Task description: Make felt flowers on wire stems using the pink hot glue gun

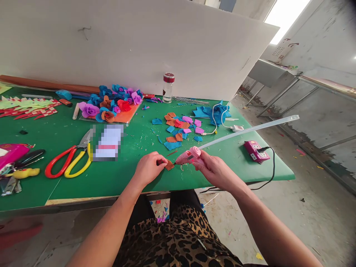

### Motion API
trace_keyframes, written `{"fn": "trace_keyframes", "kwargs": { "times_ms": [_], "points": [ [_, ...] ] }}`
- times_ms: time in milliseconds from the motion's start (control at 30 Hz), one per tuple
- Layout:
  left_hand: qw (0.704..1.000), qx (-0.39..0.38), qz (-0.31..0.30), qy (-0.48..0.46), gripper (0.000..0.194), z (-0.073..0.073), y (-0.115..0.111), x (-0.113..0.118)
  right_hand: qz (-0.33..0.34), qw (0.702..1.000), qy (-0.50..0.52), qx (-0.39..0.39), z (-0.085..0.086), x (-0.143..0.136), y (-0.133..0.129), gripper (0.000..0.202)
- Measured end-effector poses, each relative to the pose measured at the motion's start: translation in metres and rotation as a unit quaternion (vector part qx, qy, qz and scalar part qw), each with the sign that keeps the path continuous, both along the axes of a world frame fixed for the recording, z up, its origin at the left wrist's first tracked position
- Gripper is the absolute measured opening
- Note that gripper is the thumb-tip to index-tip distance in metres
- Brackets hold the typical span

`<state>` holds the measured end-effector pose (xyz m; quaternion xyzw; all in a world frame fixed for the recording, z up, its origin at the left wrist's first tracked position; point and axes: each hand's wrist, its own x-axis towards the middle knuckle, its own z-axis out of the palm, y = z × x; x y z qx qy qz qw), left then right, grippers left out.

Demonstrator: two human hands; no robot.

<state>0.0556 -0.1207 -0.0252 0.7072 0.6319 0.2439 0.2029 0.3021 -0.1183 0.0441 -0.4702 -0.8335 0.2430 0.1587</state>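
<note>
My left hand (150, 168) pinches a small brown paper petal (169, 165) near the table's front edge. In my right hand (215, 170) is a pink glue gun (189, 155), with a long translucent glue stick (250, 129) running out of its back to the upper right. The gun's nozzle points left and meets or nearly meets the petal's right side. Just beyond my hands lies a loose pile of blue, brown, pink and red petals (178, 126). A thin brown strip (172, 152) rests between the pile and the petal.
Finished paper flowers (107, 104) sit at the back left. Scissors with red and yellow handles (68, 161) lie left, beside a blurred-out rectangle (108, 142). A red-lidded jar (168, 88) stands behind. At right are a white cable (214, 115) and a pink box (256, 151) with a black cord.
</note>
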Motion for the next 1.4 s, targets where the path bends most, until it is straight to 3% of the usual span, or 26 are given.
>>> {"fn": "trace_keyframes", "kwargs": {
  "times_ms": [133, 267, 367, 467, 567, 700, 900, 1067, 1267, 1400],
  "points": [
    [1.0, -0.005, 0.006, -0.004, 0.015, 0.001, -0.001, 0.0, -0.028, 0.983, 0.124, -0.131, -0.003, 0.011, 0.002, 0.037],
    [1.0, -0.003, 0.003, -0.012, 0.017, 0.002, 0.0, -0.001, -0.084, 0.926, 0.249, -0.271, -0.01, 0.02, 0.002, 0.046],
    [1.0, -0.004, 0.001, -0.028, 0.017, 0.001, 0.001, -0.003, -0.103, 0.902, 0.298, -0.295, -0.019, 0.026, 0.005, 0.047],
    [0.998, -0.008, 0.016, -0.057, 0.02, 0.002, 0.003, -0.007, -0.124, 0.897, 0.311, -0.291, -0.031, 0.032, 0.014, 0.046],
    [0.997, -0.004, 0.04, -0.073, 0.023, 0.005, 0.007, -0.009, -0.139, 0.906, 0.3, -0.266, -0.043, 0.039, 0.026, 0.048],
    [0.999, -0.013, 0.031, -0.012, 0.017, 0.01, 0.012, -0.006, -0.164, 0.926, 0.265, -0.215, -0.057, 0.046, 0.041, 0.048],
    [0.999, -0.027, 0.019, 0.031, 0.013, 0.01, 0.014, -0.004, -0.178, 0.96, 0.189, -0.106, -0.063, 0.048, 0.053, 0.043],
    [1.0, -0.013, 0.007, 0.008, 0.017, 0.015, 0.017, -0.01, -0.205, 0.972, 0.109, -0.026, -0.069, 0.048, 0.063, 0.042],
    [0.991, -0.08, -0.031, -0.105, 0.023, 0.045, 0.031, -0.018, -0.231, 0.966, -0.022, 0.113, -0.073, 0.044, 0.061, 0.042],
    [0.979, -0.092, -0.067, -0.171, 0.025, 0.067, 0.04, -0.027, -0.309, 0.936, -0.049, 0.16, -0.059, 0.038, 0.055, 0.046]
  ]
}}
